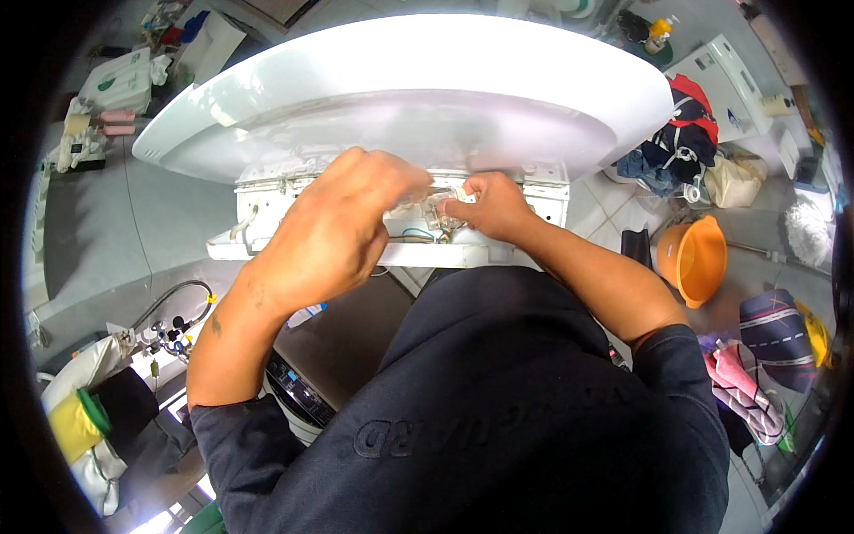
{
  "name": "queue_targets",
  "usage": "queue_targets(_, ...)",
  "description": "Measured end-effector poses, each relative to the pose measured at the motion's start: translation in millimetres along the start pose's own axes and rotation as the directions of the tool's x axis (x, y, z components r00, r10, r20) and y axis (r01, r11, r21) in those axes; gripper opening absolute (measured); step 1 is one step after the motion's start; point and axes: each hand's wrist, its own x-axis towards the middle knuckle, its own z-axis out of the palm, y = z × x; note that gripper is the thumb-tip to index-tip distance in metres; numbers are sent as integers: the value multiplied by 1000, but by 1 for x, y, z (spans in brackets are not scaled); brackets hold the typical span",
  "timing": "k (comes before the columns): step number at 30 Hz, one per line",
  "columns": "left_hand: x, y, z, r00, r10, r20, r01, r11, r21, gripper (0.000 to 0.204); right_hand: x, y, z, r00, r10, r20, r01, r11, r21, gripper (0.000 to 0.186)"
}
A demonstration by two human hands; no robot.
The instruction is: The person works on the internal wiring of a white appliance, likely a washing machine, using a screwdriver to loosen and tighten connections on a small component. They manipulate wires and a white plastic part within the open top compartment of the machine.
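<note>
A white appliance housing [445, 256] lies across in front of my body, its long narrow tray facing me. Behind it rises a large, glossy white curved panel [418, 67]. My right hand [500, 209] pinches a small clear plastic part [442, 210] between thumb and fingers, over the middle of the housing. Thin coloured wires [440, 235] run just below that part. My left hand [334, 222] reaches in from the other side, its fingers curled together close to the same part. Motion smears its fingertips, and what they grip is hidden.
On the right are an orange basin [692, 260], a heap of dark and red clothes [680, 133] and a pink striped cloth [745, 383]. A dark-topped appliance [342, 329] stands below my left forearm. Hoses and valves [178, 334] are at left.
</note>
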Motion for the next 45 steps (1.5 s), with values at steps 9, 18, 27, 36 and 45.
queue_targets(9, -2, -1, 2, 907, -410, -94, 420, 893, 164, 20, 1, 2, -1, 1000, -18, -10, 18, 1000, 3, 47)
queue_targets(18, -10, -4, 10, 857, -506, -95, 486, 856, -174, 20, -1, 0, -2, 999, -21, -31, 21, 1000, -2, 47)
queue_targets(27, -6, -1, 14, 832, -551, -64, 547, 834, -68, 20, 1, 5, -1, 999, -24, -41, 23, 1000, -18, 48)
queue_targets(36, -11, 1, 7, 882, -470, 26, 470, 882, -31, 16, -5, 1, -4, 999, 23, -40, -21, 999, 47, 60)
queue_targets(45, -18, -6, 1, 980, -200, 0, 200, 976, 91, 17, -2, 6, -2, 999, -12, -53, 12, 1000, 9, 61)
